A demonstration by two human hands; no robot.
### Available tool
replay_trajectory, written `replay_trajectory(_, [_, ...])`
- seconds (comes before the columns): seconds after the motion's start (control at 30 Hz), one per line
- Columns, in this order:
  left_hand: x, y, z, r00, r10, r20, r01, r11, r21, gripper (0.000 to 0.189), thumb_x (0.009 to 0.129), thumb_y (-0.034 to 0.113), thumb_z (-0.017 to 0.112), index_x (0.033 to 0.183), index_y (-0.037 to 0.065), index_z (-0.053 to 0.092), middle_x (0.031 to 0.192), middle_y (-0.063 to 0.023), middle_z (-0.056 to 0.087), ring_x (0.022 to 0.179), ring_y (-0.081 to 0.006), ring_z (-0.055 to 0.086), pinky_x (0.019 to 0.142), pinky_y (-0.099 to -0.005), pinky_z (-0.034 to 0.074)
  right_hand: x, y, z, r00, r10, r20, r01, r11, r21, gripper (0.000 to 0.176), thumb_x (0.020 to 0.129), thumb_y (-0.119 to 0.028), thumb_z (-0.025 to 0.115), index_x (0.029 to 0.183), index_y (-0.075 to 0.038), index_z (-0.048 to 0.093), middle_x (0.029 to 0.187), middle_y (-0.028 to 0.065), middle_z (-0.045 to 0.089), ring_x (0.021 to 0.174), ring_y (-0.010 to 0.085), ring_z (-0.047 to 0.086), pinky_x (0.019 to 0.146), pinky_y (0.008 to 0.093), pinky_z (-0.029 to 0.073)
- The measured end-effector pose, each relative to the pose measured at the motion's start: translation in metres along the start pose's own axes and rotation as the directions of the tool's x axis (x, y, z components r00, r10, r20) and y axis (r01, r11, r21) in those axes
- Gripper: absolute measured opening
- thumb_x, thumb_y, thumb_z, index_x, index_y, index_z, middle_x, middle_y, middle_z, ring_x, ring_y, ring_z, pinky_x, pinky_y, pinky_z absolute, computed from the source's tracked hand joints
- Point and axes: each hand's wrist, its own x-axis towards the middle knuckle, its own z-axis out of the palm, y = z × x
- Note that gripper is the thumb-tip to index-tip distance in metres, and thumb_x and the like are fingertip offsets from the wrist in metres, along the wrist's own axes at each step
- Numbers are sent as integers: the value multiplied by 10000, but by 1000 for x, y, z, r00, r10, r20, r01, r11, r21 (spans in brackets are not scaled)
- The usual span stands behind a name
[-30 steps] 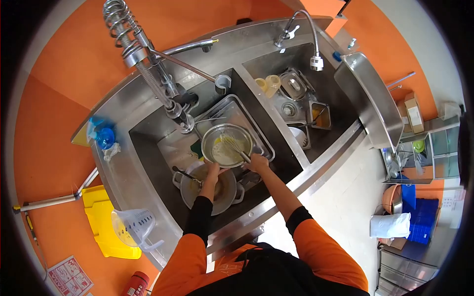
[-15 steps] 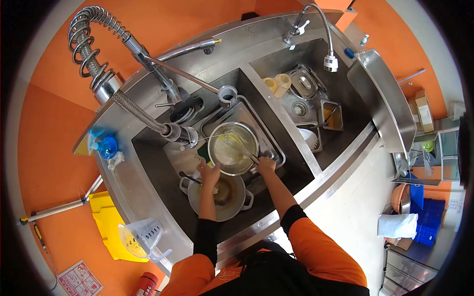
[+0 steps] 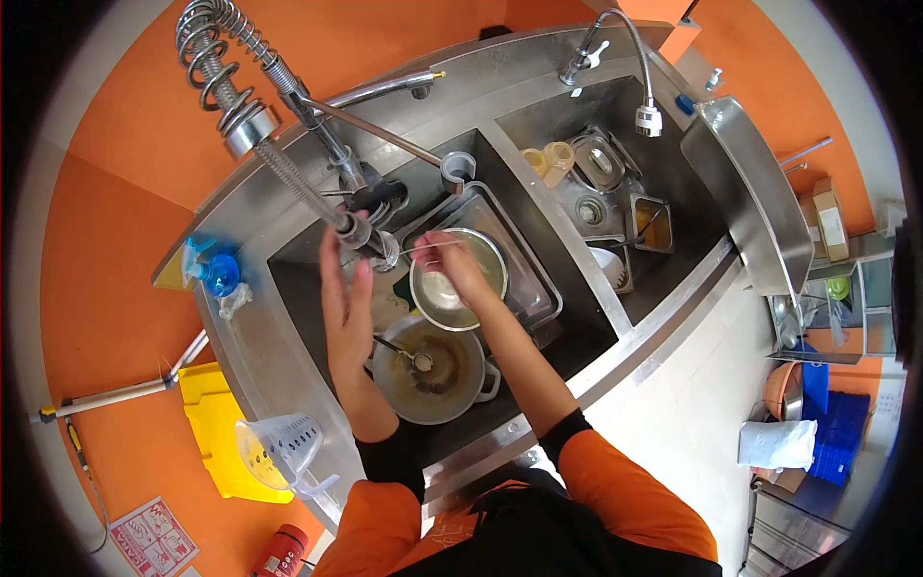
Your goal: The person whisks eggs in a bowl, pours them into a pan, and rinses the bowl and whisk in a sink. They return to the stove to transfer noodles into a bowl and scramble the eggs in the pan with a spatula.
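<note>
My left hand (image 3: 346, 303) is raised beside the spray head (image 3: 363, 240) of the coiled tap, fingers stretched up and thumb apart, holding nothing. My right hand (image 3: 450, 264) is over the steel bowl (image 3: 486, 298), its fingers curled at the thin spray lever (image 3: 415, 249); some blur hides the fingertips. The bowl sits in the left sink basin, partly covered by that hand. Below it is a two-handled pot (image 3: 452, 389) with brownish residue and a ladle (image 3: 421, 362) inside. The whisk is not visible.
A metal tray (image 3: 524, 260) lies beneath the bowl's right side. The right basin holds steel pans (image 3: 598, 163) and yellowish containers (image 3: 558, 159). On the left ledge stand a blue spray bottle (image 3: 221, 276) and a clear perforated jug (image 3: 288, 442). A second tap (image 3: 648, 117) hangs above.
My right hand has left the whisk and moved up and left to the lever. My left hand has moved left and up from above the pot. The spray head has shifted slightly up.
</note>
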Motion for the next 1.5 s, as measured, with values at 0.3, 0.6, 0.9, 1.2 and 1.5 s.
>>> replay_trajectory(0.3, [48, -149, -20, 843, -6, -538, 87, 988, 125, 459, 934, 291, 423, 1290, 9, 360, 1138, -131, 522, 1041, -194, 484, 955, -323, 321, 3, 43, 13, 936, 344, 75, -337, 815, 470, 227, 874, -193, 402, 956, -30, 537, 930, 94, 599, 865, 205, 574, 799, 313, 458])
replay_trajectory(0.6, [94, -211, -50, 960, -24, -278, 67, 987, 145, 283, 949, 250, 404, 978, 11, 554, 852, -60, 622, 755, -139, 556, 738, -274, 437, 5, 51, 13, 922, 381, 72, -336, 692, 639, 200, 861, -161, 433, 962, -24, 537, 975, 109, 596, 912, 221, 566, 867, 327, 452])
replay_trajectory(0.9, [69, -173, -32, 955, -86, -285, 143, 972, 185, 327, 936, 262, 440, 1119, -1, 502, 1081, -124, 571, 1013, -194, 548, 865, -303, 420, 0, 63, 32, 904, 426, 31, -334, 660, 673, 189, 870, -135, 439, 984, -18, 535, 978, 98, 591, 923, 205, 559, 858, 309, 461])
replay_trajectory(1.2, [-1, -176, -12, 785, -618, -41, 541, 716, -441, 549, 908, 271, 480, 1360, 46, 263, 1330, -129, 386, 1168, -253, 434, 983, -340, 324, 4, 62, 28, 929, 369, 11, -269, 659, 703, 190, 894, -118, 398, 973, -8, 532, 912, 105, 601, 868, 208, 591, 824, 320, 491])
replay_trajectory(1.5, [53, -281, -34, 999, -43, 9, 31, 824, 565, 484, 856, 83, 440, 1323, 33, 320, 1334, -145, 362, 1180, -275, 399, 981, -375, 321, 5, 98, 40, 994, 112, 9, -88, 727, 681, 325, 923, -313, 387, 998, -58, 573, 940, 90, 620, 871, 213, 596, 788, 354, 479])
